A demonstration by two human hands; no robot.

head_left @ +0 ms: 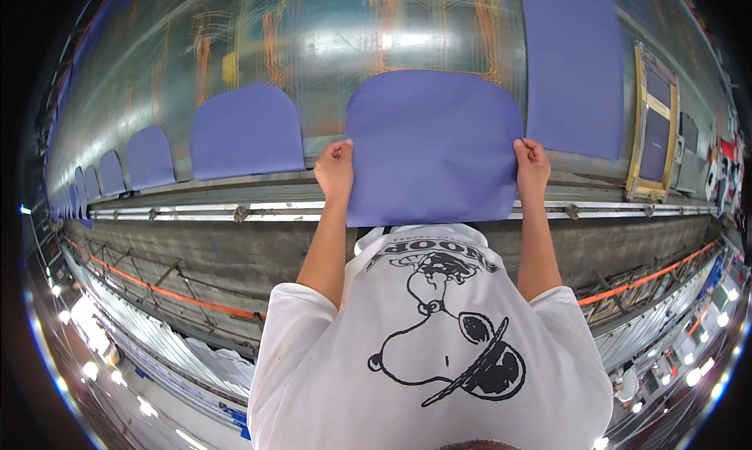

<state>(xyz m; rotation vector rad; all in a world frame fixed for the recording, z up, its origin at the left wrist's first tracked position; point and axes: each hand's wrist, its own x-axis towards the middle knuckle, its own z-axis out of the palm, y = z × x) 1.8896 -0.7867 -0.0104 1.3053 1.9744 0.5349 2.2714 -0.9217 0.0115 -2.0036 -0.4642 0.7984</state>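
Held between my two hands is a purple sheet (431, 148) with rounded far corners and a fine ribbed surface. My left hand (335, 170) pinches its left edge, and my right hand (533, 166) pinches its right edge at about the same height. The near end of the sheet hangs over the front rail close to my shirt, while its rounded end reaches over the long table. Just left of it lies another purple sheet (247, 133) of like shape. A larger purple sheet (576, 74) is spread to the right.
Several more rounded purple pieces (150, 156) line the table's near edge leftward. The table top (329, 50) is glossy, with orange and yellow marks. A wooden frame (652, 121) sits at the right. A metal rail (298, 211) runs along the front.
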